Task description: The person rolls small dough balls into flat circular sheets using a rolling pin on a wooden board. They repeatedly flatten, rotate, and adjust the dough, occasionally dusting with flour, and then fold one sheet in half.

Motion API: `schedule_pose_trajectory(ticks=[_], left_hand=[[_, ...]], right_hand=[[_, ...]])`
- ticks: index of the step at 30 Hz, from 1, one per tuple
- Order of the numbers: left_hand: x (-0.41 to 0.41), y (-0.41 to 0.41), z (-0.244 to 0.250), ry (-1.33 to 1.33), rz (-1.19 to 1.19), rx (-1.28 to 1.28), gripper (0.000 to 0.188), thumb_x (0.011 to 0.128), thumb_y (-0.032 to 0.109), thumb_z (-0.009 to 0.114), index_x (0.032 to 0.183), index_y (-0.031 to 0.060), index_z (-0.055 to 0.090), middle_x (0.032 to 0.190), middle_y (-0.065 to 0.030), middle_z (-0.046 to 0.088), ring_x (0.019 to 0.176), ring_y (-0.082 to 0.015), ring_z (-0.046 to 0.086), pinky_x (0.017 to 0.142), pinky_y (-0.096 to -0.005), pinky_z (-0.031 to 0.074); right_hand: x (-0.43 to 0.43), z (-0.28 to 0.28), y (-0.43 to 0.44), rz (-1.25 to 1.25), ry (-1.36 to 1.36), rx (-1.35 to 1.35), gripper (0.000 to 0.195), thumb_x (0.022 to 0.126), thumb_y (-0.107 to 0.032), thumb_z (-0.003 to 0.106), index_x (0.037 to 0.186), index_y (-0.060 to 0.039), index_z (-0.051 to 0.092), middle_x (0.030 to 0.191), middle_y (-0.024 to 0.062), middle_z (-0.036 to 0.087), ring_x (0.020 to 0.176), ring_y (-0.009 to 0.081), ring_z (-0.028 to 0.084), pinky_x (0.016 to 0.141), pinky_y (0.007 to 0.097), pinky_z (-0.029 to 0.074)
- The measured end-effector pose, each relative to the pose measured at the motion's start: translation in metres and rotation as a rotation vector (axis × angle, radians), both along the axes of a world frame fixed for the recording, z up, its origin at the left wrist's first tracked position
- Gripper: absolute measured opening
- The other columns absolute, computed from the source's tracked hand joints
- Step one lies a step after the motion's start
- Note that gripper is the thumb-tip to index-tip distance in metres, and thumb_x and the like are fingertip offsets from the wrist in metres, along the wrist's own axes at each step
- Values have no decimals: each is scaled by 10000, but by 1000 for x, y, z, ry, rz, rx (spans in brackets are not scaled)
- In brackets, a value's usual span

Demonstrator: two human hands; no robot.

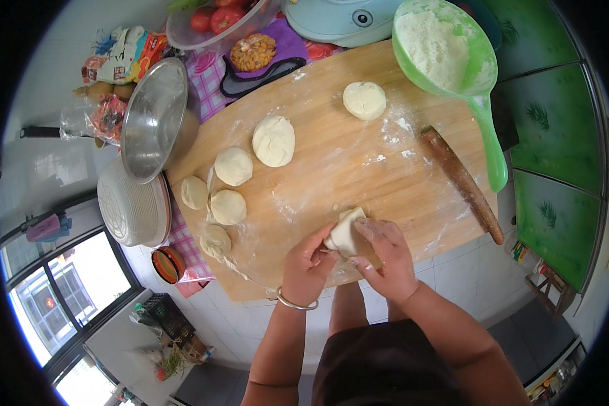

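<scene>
Near the front edge of a floured wooden board [330, 167], a piece of pale dough [346, 233] is between my two hands. My left hand [309, 264], with a bangle [297, 300] at its wrist, grips the dough from the left, thumb and fingers around its side. Against its right side are the fingertips of my right hand [388, 256], dusted with flour, the thumb lower down. The dough looks folded, its top edge pointing away from me. Several round dough pieces lie at the left of the board, the largest dough ball [274, 141] among them. Another dough ball [364, 100] sits at the back.
A wooden rolling pin [462, 185] lies at the right. Behind it, a green plastic scoop [487, 127] holds flour [436, 51], its handle toward me. A steel bowl [155, 122] leans at the left by a white basket [132, 203]. Tomatoes [227, 19] fill a clear bowl behind.
</scene>
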State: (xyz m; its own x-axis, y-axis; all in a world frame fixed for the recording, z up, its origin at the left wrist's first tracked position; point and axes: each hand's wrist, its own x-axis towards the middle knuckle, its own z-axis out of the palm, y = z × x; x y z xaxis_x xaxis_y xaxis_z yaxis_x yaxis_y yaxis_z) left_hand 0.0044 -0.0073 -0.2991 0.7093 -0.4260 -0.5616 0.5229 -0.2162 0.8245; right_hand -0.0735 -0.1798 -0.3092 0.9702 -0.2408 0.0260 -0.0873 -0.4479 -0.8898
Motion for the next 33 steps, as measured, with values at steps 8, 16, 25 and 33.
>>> schedule_pose_trajectory(ticks=[8,16,25,33], left_hand=[[-1,-19,4,-81,-31,-51,466,878,-80,651,1335,6,623,1151,-88,660,1005,-102,617,839,-244,529],[15,-3,-10,-294,-65,232,409,857,-21,665,1265,-16,635,1125,-79,672,956,-154,621,773,-251,499],[18,-69,-16,-954,-331,504,433,680,74,828,1089,41,692,1084,-129,641,1037,-329,582,910,-447,477],[35,-12,-31,-730,-144,89,281,678,-12,788,937,44,695,958,-116,656,953,-293,618,881,-384,484]], right_hand=[[6,9,-8,-359,423,588,227,920,-20,653,1138,40,668,1053,110,689,957,178,651,886,320,517],[1,-8,-75,-486,306,739,187,939,27,579,1097,10,677,1015,33,688,932,107,620,853,267,491],[9,-11,-62,-177,42,-153,371,764,97,675,1111,-33,694,1057,184,652,948,371,637,844,394,540],[17,-17,-63,-76,51,-256,350,717,63,735,1049,-36,687,1061,158,633,983,365,619,824,426,540]])
